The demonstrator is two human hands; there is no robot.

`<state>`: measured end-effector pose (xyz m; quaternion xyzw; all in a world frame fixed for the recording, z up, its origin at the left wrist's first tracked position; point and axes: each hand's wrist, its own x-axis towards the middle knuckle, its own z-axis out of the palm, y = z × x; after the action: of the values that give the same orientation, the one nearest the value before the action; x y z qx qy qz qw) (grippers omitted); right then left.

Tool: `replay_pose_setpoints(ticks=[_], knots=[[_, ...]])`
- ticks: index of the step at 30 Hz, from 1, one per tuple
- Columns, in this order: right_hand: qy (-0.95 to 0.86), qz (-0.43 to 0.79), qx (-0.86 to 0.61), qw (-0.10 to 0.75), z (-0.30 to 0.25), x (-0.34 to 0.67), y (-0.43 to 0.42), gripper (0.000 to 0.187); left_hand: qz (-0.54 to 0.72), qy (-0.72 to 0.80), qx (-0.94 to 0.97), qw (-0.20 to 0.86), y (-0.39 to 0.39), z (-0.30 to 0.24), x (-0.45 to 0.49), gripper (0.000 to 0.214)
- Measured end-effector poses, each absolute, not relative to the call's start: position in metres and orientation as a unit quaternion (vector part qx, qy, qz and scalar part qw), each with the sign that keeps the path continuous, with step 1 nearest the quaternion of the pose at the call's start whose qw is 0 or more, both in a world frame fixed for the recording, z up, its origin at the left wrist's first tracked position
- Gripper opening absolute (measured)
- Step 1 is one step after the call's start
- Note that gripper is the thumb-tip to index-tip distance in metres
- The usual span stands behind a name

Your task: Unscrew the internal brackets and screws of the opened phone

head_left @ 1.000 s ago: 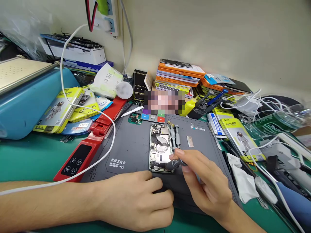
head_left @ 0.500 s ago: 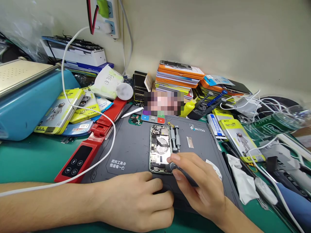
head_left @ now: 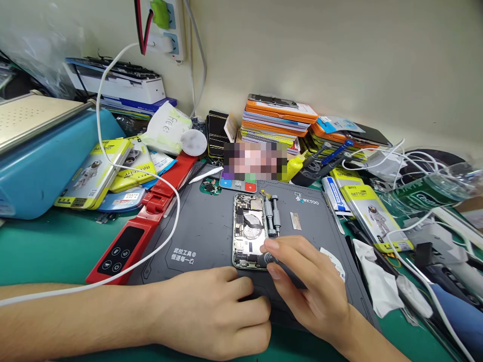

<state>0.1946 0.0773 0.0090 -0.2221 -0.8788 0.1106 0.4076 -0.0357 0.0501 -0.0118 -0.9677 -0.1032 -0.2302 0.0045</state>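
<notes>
An opened phone (head_left: 250,231) lies on the grey work mat (head_left: 211,226), its inner boards and a round coil showing. My right hand (head_left: 311,286) is closed around a dark grey screwdriver (head_left: 289,274), held between thumb and fingers at the phone's lower right corner. The screwdriver's tip cannot be made out. Just below the phone rests my left hand (head_left: 215,311), fingers curled under; whatever they hold, if anything, is hidden. Two grey screwdrivers (head_left: 272,215) lie beside the phone's upper right edge.
A red device with touch buttons (head_left: 116,254) lies along the mat's left side, crossed by a white cable (head_left: 175,221). Yellow battery boxes (head_left: 92,173) sit at left. A green bottle (head_left: 422,193), a tool holder (head_left: 311,173) and stacked boxes (head_left: 277,120) stand behind and to the right.
</notes>
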Motion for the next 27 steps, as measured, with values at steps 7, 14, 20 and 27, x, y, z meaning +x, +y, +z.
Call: replay_pose_setpoints(ticks=[7, 14, 20, 27], knots=[[-0.877, 0.106, -0.23, 0.408, 0.0098, 0.1941, 0.0783, 0.065, -0.232, -0.102, -0.967, 0.004, 0.0504, -0.0125, -0.036, 0.014], [-0.876, 0.101, -0.231, 0.41, 0.0105, 0.1926, 0.0781, 0.065, -0.242, -0.102, -0.965, 0.003, 0.0506, -0.0132, -0.035, 0.013], [-0.879, 0.107, -0.228, 0.405, 0.0094, 0.1925, 0.0784, 0.061, -0.235, -0.101, -0.967, 0.006, 0.0504, -0.0128, -0.0351, 0.015], [-0.882, 0.094, -0.237, 0.397, 0.0074, 0.1925, 0.0782, 0.054, -0.237, -0.1, -0.966, 0.009, 0.0494, -0.0131, -0.0354, 0.016]])
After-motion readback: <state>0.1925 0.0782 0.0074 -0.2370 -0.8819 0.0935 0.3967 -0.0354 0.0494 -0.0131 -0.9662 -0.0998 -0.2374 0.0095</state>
